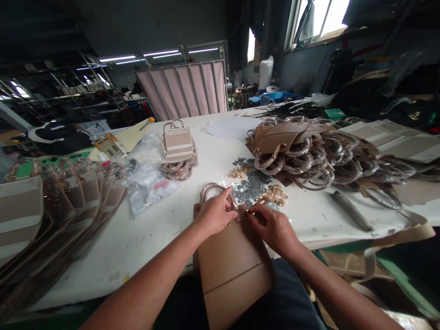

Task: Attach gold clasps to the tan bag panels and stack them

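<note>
Clock centred on near handbag (233, 261), table's (147, 247) near edge: handbag row (79, 197) 9ish, plastic bags (151, 188) 10, small handbag stack (178, 142) 11, metal plates (254, 183) 12-1 just past near handbag, bigger handbag pile (305, 144) 1-2.

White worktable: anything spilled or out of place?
Small gold metal fittings and thin silver metal pieces lie loose in adjoining heaps just beyond the brown handbag, no tray visible around them. Looks spilled, though it may be deliberate.

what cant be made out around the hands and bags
Head view:
Bag, back: hidden by its front.
Left hand, palm: hidden by its back.
Right hand, grip: too small, partly behind fingers.
Gold fittings: too small to count.
Leftmost bags: cut off by left edge.
</note>
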`<state>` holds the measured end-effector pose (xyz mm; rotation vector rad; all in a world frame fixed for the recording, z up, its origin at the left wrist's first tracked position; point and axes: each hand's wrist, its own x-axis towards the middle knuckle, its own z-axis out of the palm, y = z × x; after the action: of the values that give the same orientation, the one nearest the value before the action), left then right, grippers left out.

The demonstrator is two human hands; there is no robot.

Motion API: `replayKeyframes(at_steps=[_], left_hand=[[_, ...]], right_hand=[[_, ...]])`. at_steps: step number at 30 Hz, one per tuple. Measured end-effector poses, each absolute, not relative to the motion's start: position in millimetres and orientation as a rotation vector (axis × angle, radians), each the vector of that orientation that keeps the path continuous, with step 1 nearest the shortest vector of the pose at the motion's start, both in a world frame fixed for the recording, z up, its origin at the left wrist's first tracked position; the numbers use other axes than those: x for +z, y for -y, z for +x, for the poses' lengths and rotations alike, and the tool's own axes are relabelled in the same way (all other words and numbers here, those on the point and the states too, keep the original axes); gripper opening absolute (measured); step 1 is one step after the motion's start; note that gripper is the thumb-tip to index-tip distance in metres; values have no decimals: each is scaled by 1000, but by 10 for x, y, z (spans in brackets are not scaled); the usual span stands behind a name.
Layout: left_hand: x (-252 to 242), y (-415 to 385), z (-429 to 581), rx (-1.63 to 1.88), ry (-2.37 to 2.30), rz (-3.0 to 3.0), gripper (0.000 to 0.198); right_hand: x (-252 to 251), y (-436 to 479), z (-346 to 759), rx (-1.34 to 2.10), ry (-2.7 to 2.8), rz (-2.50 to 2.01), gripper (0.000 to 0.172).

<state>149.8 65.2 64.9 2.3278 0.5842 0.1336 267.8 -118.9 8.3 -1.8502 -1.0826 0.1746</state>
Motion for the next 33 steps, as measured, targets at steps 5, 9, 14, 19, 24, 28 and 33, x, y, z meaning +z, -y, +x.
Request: replayKeyframes(at_steps=[5,9,14,19,24,28,33], left_hand=[[828,-445,1482,166,-560,2365,89],[920,-326,1446,159,-553,2375,89],[964,-255,1382,187,-521,2383,88],[1008,-204,1354,212,-486,2359,87],[1034,-178,1359,185,-473,2360,87],[1010,-165,1354,205,-445,2317,86],[1007,-151,1340,278,-433,2291,83]], right_hand=[[121,1379,2593,91,1107,-1874,21],[223,1484,2547,134,1092,-1874,22],[298,1543,2514,170,1096,-1871,22],[224,1525,2482,158,1003,-1793,20],[156,1508,2464,183,955,-1758,20],[145,1507,2465,161,1053,-1800,17],[159,1513,2463,154,1055,-1741,23]])
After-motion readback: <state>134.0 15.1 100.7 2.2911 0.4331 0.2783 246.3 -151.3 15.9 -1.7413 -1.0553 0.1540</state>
